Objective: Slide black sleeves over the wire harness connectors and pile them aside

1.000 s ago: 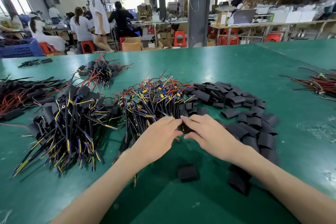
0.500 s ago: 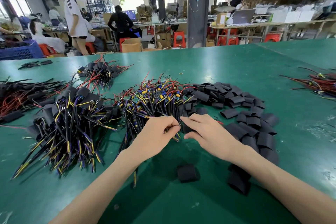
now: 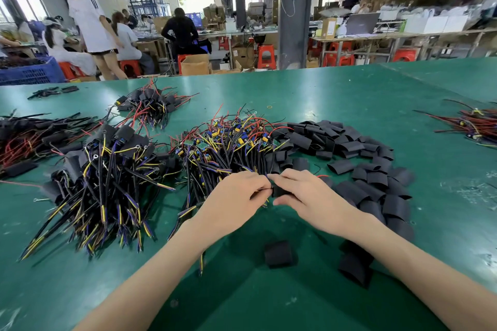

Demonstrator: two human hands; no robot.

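Observation:
My left hand (image 3: 236, 201) pinches the wires of one harness at the near edge of the unsleeved harness pile (image 3: 228, 148). My right hand (image 3: 304, 196) grips a black sleeve (image 3: 279, 192) right against the left fingertips; the connector itself is hidden between the hands. A heap of loose black sleeves (image 3: 349, 153) lies to the right. The pile of sleeved harnesses (image 3: 107, 169) lies to the left, wires fanned toward me. One loose sleeve (image 3: 278, 254) sits near my forearms, another (image 3: 355, 269) under the right forearm.
The green table (image 3: 349, 94) also carries red-and-black wire bundles at far left (image 3: 29, 137), a smaller sleeved bundle (image 3: 150, 105) at the back and red wires (image 3: 476, 123) at the right edge. People work at benches beyond the table.
The left fingers have tightened from flat onto the wires into a pinch, and the hands have drawn slightly apart with the sleeve showing between them. A person in the background has walked.

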